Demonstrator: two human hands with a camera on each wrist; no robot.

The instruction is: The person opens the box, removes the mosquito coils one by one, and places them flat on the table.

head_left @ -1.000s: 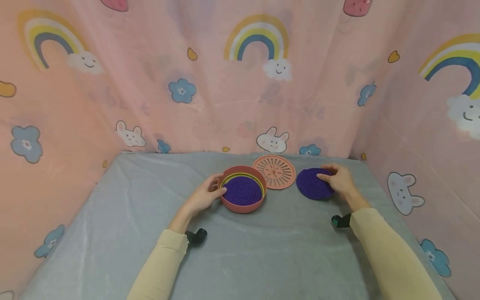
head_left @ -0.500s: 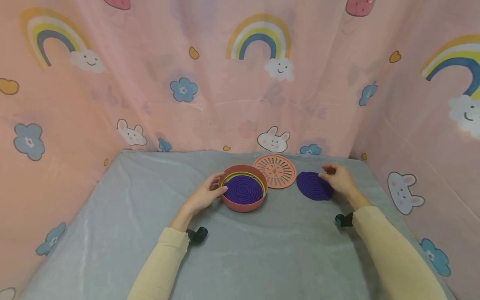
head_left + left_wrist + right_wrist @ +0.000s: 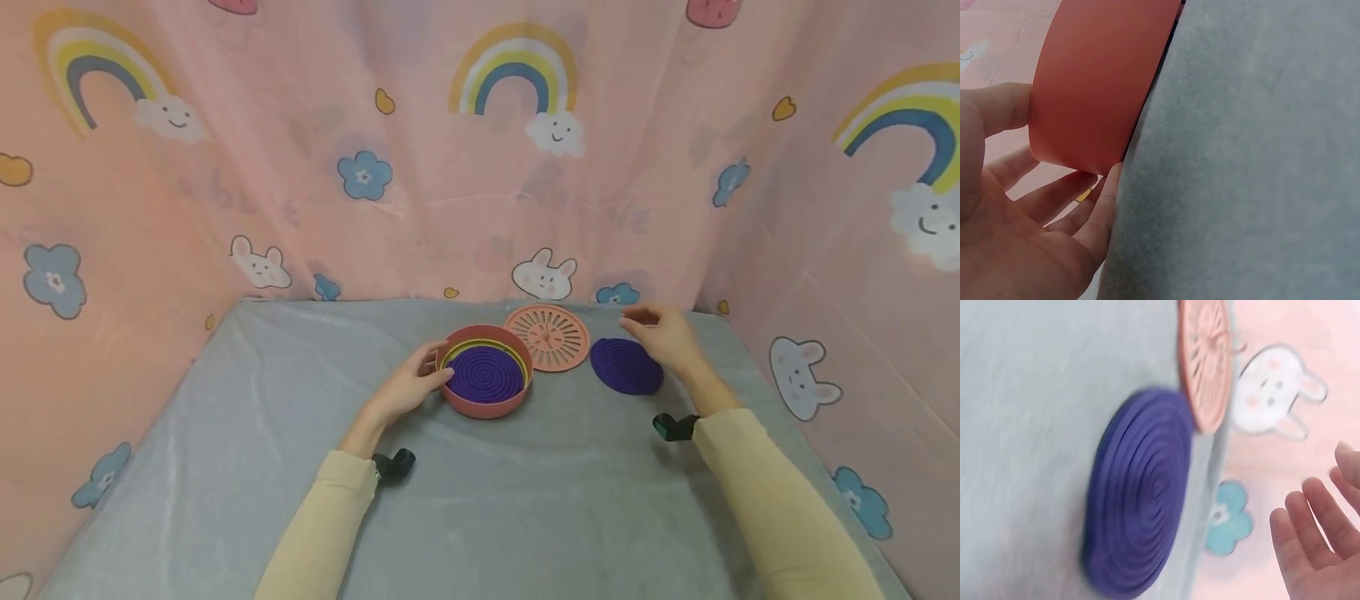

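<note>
grey cloth point(image 3: 525, 517) has left hand point(image 3: 407, 386) gripping red bowl point(image 3: 486, 409) near the back edge, right hand point(image 3: 671, 340) hovering loose-fingered by purple coil point(image 3: 626, 367) nearer the right edge

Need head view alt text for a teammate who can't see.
A person's left hand holds a round red container with a purple coil inside. The right hand, holding nothing, hovers by a second purple coil on grey cloth; a slotted pink disc lies farther back, between container and second coil.
</note>
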